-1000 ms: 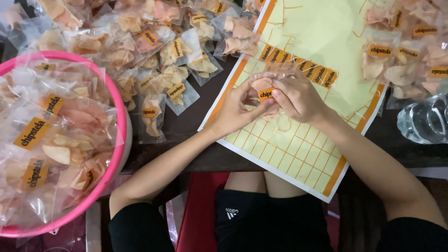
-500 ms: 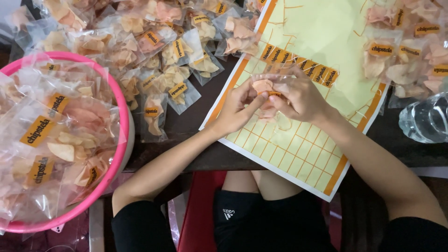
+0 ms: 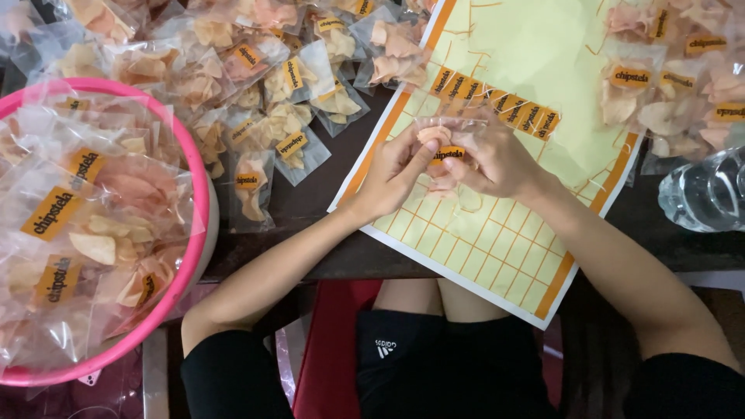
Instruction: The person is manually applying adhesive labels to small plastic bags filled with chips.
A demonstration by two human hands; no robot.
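1. Your left hand (image 3: 396, 174) rests over the yellow sticker sheet (image 3: 497, 240), palm turned inward, fingers curled. Its thumb presses on the orange label (image 3: 448, 154) at the front of a small clear chip packet (image 3: 444, 151).
2. Your right hand (image 3: 493, 159) meets the left from the other side. Its fingers close around the right edge of the same packet, so both hands grasp the packet between them.
3. The packet is held just above the gridded part of the sheet, near the middle of the table edge. It holds pale pink chips.
4. Both forearms angle in from the lower corners of the view and converge at the packet. Black sleeves cover the upper arms.
5. A row of unused orange labels (image 3: 497, 101) remains on the sheet just beyond your fingertips.
6. Compared with half a second ago, the hands stay in the same spot on the sheet. The left thumb now lies flatter on the label, and the label faces the camera more squarely. One second ago the hands cupped the packet in much the same place.
7. Further out, a spread of labelled packets (image 3: 272, 101) lies on the dark table to your left.
8. A pink basin (image 3: 194, 225) at the far left is heaped with filled packets.
9. More packets (image 3: 675, 85) lie at upper right, with a clear plastic bottle (image 3: 706, 194) below them.
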